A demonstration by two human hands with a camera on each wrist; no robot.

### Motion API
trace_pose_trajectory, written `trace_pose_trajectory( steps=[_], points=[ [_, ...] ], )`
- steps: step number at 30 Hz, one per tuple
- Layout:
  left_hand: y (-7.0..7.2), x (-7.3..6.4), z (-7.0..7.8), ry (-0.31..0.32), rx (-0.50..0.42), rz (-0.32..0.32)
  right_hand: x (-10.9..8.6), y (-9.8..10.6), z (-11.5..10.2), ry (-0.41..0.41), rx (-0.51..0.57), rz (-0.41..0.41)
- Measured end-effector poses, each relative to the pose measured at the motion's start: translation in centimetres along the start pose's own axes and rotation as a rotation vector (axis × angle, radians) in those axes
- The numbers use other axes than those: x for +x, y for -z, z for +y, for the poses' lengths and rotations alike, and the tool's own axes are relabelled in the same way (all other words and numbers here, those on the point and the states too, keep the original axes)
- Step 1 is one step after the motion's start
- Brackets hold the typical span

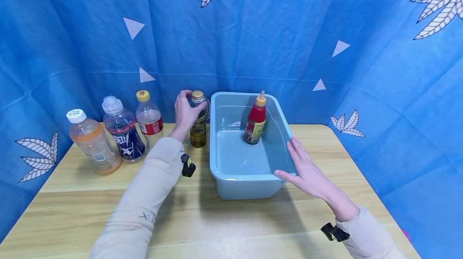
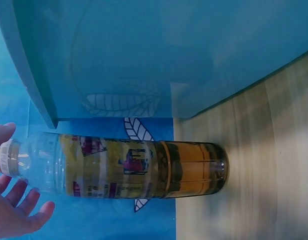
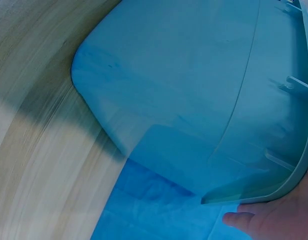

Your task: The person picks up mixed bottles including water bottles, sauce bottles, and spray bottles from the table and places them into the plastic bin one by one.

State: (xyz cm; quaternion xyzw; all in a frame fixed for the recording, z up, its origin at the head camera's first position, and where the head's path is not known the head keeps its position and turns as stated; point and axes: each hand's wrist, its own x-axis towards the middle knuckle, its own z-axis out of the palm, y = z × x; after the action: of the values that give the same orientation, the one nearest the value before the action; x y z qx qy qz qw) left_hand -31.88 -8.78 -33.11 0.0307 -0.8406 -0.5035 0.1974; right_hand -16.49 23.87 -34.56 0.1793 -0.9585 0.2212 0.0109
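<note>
In the head view my left hand (image 1: 186, 110) is spread around the neck of a plastic bottle (image 1: 198, 132) with a gold cap and dark amber liquid. The bottle stands upright on the table, left of a light blue bin (image 1: 231, 188). In the left wrist view the thumb and spread fingers (image 2: 29, 202) lie on either side of its cap and neck; a firm hold does not show. My right hand (image 1: 307, 172) rests on the bin's near right corner, fingers extended along the rim. Inside the bin a red sauce bottle (image 1: 255, 124) with a yellow nozzle cap stands upright.
At the left stand a white-capped bottle with an orange band (image 1: 95, 146), a bottle with a dark blue label (image 1: 126, 138) and a yellow-capped bottle with a red label (image 1: 150, 120). A blue curtain (image 1: 282, 30) hangs behind the wooden table (image 1: 202, 231).
</note>
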Motion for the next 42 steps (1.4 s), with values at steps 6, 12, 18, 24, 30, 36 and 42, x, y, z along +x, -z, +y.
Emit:
trace_pose_trajectory(
  steps=[6,12,18,24,30,36,42],
  points=[
    [-0.2,0.0,-0.3,0.012,-0.009,0.0,0.1,-0.2,0.1,0.003,-0.003,0.001],
    [-0.2,0.1,-0.8,0.006,-0.039,0.009,0.1,-0.2,-0.1,0.006,-0.005,0.001],
    [-0.3,0.1,-1.0,-0.013,-0.069,0.024,0.2,-0.1,-0.1,0.008,-0.005,0.003],
    [-0.4,0.1,-1.1,-0.038,-0.071,0.04,0.2,-0.1,-0.1,0.003,-0.008,-0.003],
    [-0.5,0.0,-1.2,-0.064,-0.072,0.061,0.1,-0.2,-0.1,0.003,-0.009,-0.002],
    [-0.6,0.0,-1.4,-0.07,-0.084,0.072,0.0,-0.4,0.0,0.002,-0.005,-0.001],
    [-0.5,0.1,-1.3,-0.09,-0.087,0.099,0.1,-0.3,0.0,0.002,-0.004,0.004]
  ],
)
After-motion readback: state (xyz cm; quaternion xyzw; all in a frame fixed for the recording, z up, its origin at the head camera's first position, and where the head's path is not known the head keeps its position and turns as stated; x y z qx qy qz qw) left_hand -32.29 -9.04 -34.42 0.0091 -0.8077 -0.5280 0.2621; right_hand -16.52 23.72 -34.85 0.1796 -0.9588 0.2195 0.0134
